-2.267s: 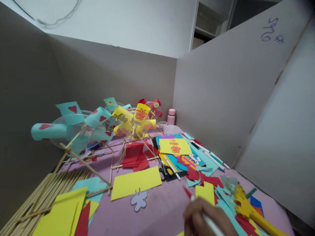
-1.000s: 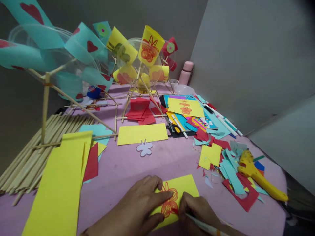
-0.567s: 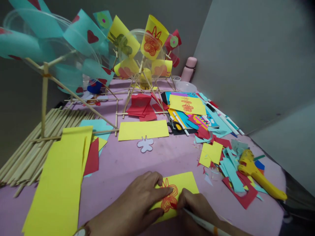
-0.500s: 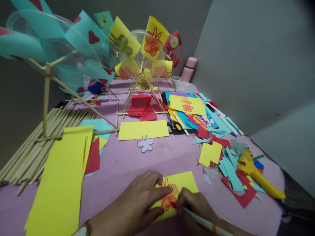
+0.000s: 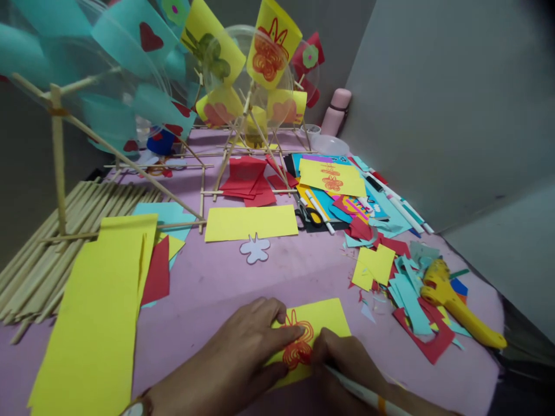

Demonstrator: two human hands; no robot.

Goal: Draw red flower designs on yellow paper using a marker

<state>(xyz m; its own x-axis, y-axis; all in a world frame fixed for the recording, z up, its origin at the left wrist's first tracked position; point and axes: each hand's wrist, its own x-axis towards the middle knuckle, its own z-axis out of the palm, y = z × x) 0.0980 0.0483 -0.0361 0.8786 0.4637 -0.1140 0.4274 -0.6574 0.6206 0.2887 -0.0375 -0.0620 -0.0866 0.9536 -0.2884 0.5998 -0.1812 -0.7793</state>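
Observation:
A small yellow paper card (image 5: 323,316) with a red swirl drawing (image 5: 299,346) lies on the pink table near the front edge. My left hand (image 5: 243,352) lies flat on the card's left side, its fingers stretched out and pressing the paper down. My right hand (image 5: 347,361) is closed round a white marker (image 5: 368,396), whose tip meets the red drawing.
Paper windmills on stick frames (image 5: 255,69) stand at the back. Wooden sticks (image 5: 47,248) and long yellow strips (image 5: 95,323) lie left. A yellow glue gun (image 5: 455,300), paper scraps (image 5: 407,289), scissors (image 5: 306,214), pens (image 5: 403,208) and a pink bottle (image 5: 338,112) lie right. Grey partitions wall the table.
My view dropped from the far table to the near card. Both hands came onto the yellow card, the left holding it, the right drawing. Over the last second they stay nearly still.

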